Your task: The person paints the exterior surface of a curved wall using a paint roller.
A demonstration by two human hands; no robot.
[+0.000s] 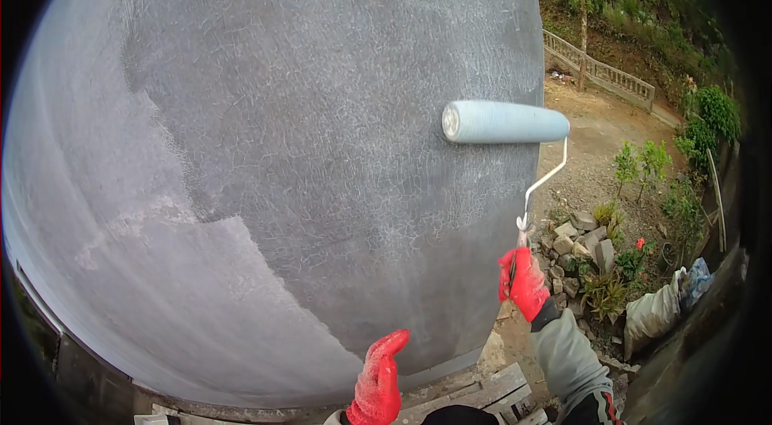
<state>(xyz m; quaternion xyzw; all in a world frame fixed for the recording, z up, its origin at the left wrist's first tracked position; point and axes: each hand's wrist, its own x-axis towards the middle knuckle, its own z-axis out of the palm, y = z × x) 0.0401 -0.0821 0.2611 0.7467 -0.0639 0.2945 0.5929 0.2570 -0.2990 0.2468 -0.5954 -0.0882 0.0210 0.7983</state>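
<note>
In a red glove, my right hand (528,283) is wrapped round the handle of a paint roller (507,123). The roller's pale blue-white sleeve lies level across the right side of a grey wall (322,143), on or very close to its surface. A bent white wire frame joins the sleeve to the handle. Much of the wall is darker and looks damp, with fine pale lines; the lower left is lighter and dry-looking. My left hand (377,381), also red-gloved, is raised near the wall's lower edge, fingers stretched upward, holding nothing.
Wooden planks (490,393) lie below me at the wall's foot. Past the wall's right edge, far below, are a heap of stones (583,244), plants, a whitish sack (653,314) and bare ground. A pale balustrade (599,69) slopes down in the distance before trees.
</note>
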